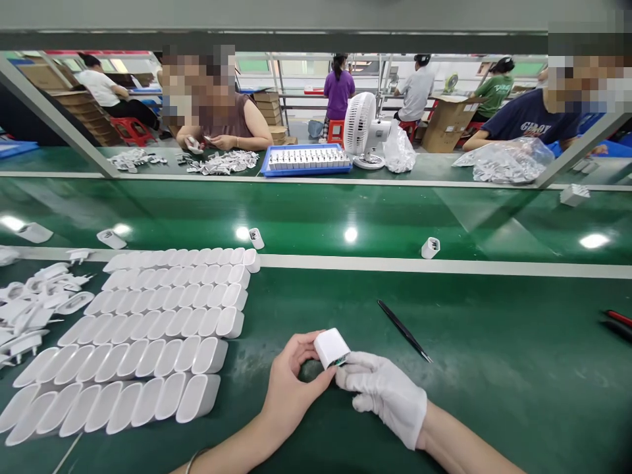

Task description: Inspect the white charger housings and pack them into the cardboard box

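Unmarked white charger housing [331, 346] between both hands' fingers [302, 345]

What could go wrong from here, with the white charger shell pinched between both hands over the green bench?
1. The white shell is held only by fingertips of the left hand and gloved right hand; it could slip, and the green part showing at its open end might get knocked.
2. The rows of shells lie close by the left forearm; a sweep might scatter them.
3. The black tweezers lie loose near the right hand and could be nudged away.
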### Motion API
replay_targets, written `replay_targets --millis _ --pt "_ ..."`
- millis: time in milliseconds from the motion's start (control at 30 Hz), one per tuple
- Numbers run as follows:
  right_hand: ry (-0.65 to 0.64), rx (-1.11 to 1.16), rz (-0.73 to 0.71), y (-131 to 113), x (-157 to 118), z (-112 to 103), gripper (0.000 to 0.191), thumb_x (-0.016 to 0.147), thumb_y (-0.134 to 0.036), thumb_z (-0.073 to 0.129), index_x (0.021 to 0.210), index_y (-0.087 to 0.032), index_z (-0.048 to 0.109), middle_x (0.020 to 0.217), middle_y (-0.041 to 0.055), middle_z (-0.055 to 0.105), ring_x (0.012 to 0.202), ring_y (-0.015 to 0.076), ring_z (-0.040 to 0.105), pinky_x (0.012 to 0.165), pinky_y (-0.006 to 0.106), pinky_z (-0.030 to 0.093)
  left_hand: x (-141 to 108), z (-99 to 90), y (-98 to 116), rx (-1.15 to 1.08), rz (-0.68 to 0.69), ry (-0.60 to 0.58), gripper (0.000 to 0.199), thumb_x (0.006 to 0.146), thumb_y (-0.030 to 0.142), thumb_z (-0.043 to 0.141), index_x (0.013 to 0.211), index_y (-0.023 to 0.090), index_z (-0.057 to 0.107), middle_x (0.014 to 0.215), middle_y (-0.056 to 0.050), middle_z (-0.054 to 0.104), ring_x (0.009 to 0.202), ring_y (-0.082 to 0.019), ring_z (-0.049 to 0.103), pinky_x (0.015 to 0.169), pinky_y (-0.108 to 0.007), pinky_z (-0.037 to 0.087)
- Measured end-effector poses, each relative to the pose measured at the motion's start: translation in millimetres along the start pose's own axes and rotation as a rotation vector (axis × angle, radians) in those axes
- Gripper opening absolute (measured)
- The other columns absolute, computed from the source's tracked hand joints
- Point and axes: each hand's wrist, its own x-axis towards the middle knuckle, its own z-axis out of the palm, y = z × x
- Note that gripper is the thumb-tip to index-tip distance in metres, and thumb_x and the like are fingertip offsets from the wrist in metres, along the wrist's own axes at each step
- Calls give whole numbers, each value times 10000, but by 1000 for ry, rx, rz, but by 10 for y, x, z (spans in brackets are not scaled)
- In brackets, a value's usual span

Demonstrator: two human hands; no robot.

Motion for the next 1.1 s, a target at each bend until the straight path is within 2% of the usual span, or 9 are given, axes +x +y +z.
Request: replay_targets --millis 133,267,400,467,600,700,867,933,1100 --pt "56 -33 -57 69 51 -45 289 629 -173 765 911 -137 710 784 22 590 686 77 491 585 165 384 -31 -6 19 -15 -2 -62 381 769 196 684 1107 197 509 1239 -111 573 1074 -232 581 912 -332 477" --pt "74 -56 -125 88 64 -29 234 597 -144 742 828 -134 707 713 12 588 646 88 476 601 208 379 -6 -26 38 -187 -146 -208 480 783 268 684 1206 202 468 1255 -123 558 1072 -242 584 895 -333 492" --pt "80 -49 -152 98 68 7 185 598 -124 715 780 -133 689 693 6 582 635 82 465 600 210 363 16 -21 15 -219 -252 -161 494 768 343 697 1208 181 541 1189 -113 587 1058 -258 589 895 -349 507" --pt "87 -48 -125 113 73 7 213 592 -134 722 803 -134 695 687 5 582 627 80 466 578 203 354 -11 -11 -10 -119 -174 -101 440 765 334 699 1172 204 592 1153 -87 581 1033 -252 591 865 -343 523" --pt "108 -31 -61 122 85 -38 296 568 -134 728 863 -133 705 745 24 629 653 90 518 570 195 366 -89 -16 -33 178 109 -18 477 704 259 758 1162 293 633 1076 -46 572 986 -236 571 844 -336 522" --pt "115 -85 -67 88 88 -84 266 560 -94 669 822 -124 706 718 26 639 653 98 542 553 193 365 -90 -34 -10 260 178 -3 495 680 247 777 1153 310 645 1029 -50 588 957 -239 567 856 -354 511" --pt "194 -122 -119 53 78 -94 244 537 -86 661 777 -122 696 658 20 641 598 98 527 559 220 379 0 -16 23 -84 -16 -20 478 686 269 772 1147 274 647 1012 -38 545 950 -227 597 832 -339 543" --pt "164 -91 -134 54 67 -78 222 558 -103 684 779 -121 688 670 19 639 615 94 526 579 217 381 22 1 12 -212 -78 -14 468 676 263 783 1127 268 656 991 -26 531 943 -219 609 821 -322 551" --pt "116 4 -100 47 49 -58 218 558 -131 731 764 -127 662 649 0 623 605 81 533 560 195 371 20 23 -34 -253 -88 -47 594 581 189 845 1129 291 641 1081 -26 512 963 -221 604 755 -275 554"
